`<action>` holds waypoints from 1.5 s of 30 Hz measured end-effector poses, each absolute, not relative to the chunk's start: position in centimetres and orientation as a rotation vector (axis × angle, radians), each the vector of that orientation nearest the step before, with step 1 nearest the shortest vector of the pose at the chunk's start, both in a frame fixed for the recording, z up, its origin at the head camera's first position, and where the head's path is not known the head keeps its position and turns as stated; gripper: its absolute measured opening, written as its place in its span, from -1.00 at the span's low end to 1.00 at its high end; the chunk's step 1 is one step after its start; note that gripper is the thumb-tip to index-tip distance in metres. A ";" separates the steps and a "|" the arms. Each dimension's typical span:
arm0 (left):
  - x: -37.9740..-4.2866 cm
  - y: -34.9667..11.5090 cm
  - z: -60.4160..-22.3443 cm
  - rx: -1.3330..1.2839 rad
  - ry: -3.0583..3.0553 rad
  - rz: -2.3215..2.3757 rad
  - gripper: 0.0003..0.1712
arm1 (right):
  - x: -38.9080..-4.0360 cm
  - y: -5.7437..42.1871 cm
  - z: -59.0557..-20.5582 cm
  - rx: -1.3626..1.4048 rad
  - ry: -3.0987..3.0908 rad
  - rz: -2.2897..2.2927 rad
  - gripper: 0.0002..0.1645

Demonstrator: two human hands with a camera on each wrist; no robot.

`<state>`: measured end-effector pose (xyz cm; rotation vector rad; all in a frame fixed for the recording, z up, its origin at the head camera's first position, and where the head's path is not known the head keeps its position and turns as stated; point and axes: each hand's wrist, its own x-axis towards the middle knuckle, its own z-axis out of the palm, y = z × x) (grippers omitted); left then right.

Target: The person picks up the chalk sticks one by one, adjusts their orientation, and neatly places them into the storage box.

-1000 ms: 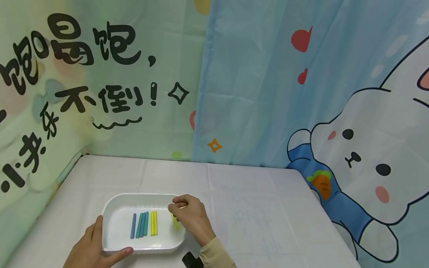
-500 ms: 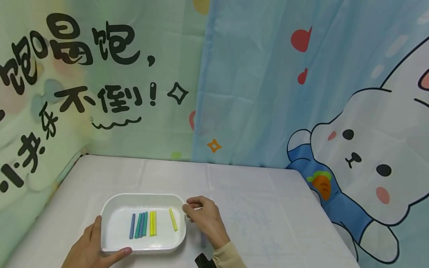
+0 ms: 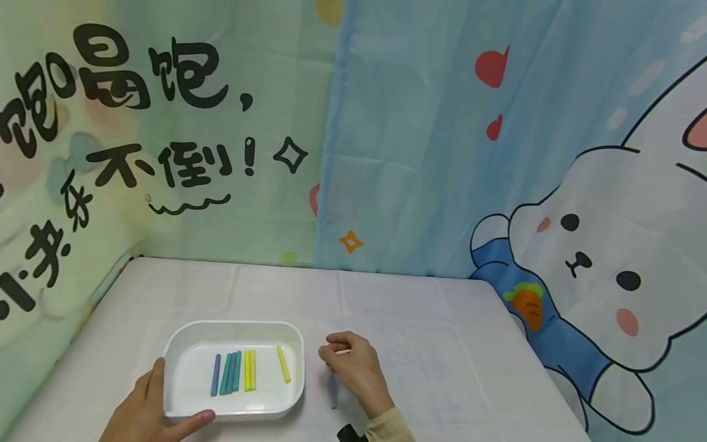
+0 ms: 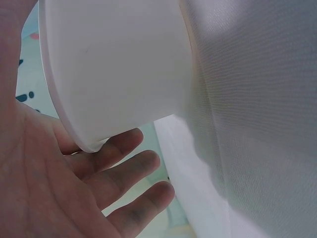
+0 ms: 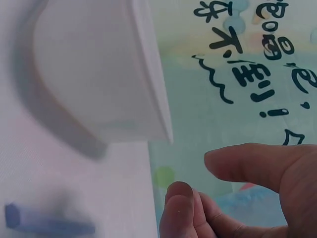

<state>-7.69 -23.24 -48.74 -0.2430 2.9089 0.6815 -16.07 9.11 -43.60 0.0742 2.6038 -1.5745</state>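
Note:
A white tray (image 3: 265,408) holds several thin coloured sticks, chalk-like in shape. To the left are a blue stick (image 3: 215,374) and a close row of teal and blue sticks (image 3: 229,373), then two yellow sticks (image 3: 250,371) side by side. A single yellow stick (image 3: 284,364) lies tilted at the right. My left hand (image 3: 140,402) rests on the tray's near left corner, fingers along the side and thumb along the front. My right hand (image 3: 356,368) is right of the tray, fingers loosely bent, thumb and index finger apart, with nothing between them.
A blue-purple stick (image 3: 333,391) lies on the white cloth below my right hand; it also shows blurred in the right wrist view. The table (image 3: 442,356) runs back to printed curtains with writing and a rabbit. A black device sits at my right wrist.
My right hand has moved right, from over the tilted yellow stick to outside the tray, uncovering that stick. The blue-purple stick on the cloth has come into view. My left hand stays on the tray.

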 end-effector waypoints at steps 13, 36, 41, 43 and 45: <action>-7.7 -23.3 -48.7 -0.238 2.889 0.688 0.69 | -15.8 10.5 -45.2 0.067 2.670 -1.456 -0.55; -7.6 -23.2 -48.5 -0.236 2.896 0.691 0.67 | -15.6 11.2 -47.5 0.025 2.785 -1.220 -0.73; -7.6 -23.2 -48.4 -0.236 2.886 0.696 0.67 | -15.5 11.1 -47.5 0.026 2.797 -1.195 -0.75; -7.6 -23.2 -48.4 -0.243 2.871 0.700 0.67 | -15.5 11.0 -47.4 0.020 2.804 -1.189 -0.75; -7.6 -23.2 -48.3 -0.249 2.858 0.704 0.68 | -15.5 10.9 -47.4 0.012 2.807 -1.186 -0.76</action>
